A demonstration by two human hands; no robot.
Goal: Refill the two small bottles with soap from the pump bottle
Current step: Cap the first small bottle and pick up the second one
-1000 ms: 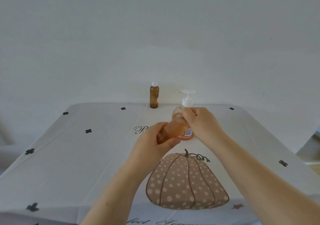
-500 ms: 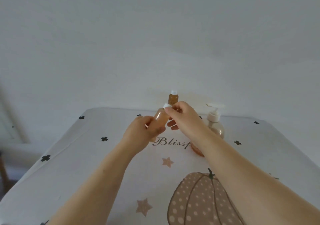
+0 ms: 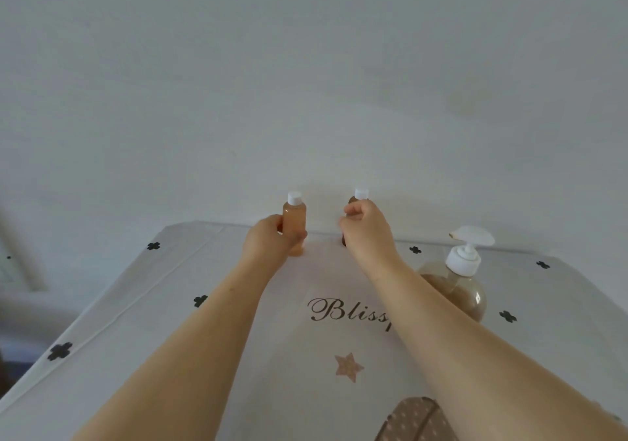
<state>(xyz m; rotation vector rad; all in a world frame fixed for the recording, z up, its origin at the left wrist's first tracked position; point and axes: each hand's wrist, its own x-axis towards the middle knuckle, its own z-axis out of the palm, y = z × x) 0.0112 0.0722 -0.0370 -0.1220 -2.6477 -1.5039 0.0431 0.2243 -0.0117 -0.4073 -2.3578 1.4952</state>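
While half a second ago both hands were sharing it: light amber bottle (image 3: 294,226) is now standing capped at the far edge of the tablecloth (image 3: 129,321).
Left hand (image 3: 268,243): gripping that bottle.
Right hand (image 3: 365,233): curling before the dark amber bottle (image 3: 354,200); grip unclear.
Pump bottle (image 3: 462,291): standing right, apart.

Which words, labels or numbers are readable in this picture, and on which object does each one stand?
"Bliss": dark script print on the white patterned tablecloth; the rest of the word is hidden under the right forearm.
Clear pump bottle with white pump: no readable label.
Lighter small amber bottle and darker small amber bottle, both white-capped: no text visible.
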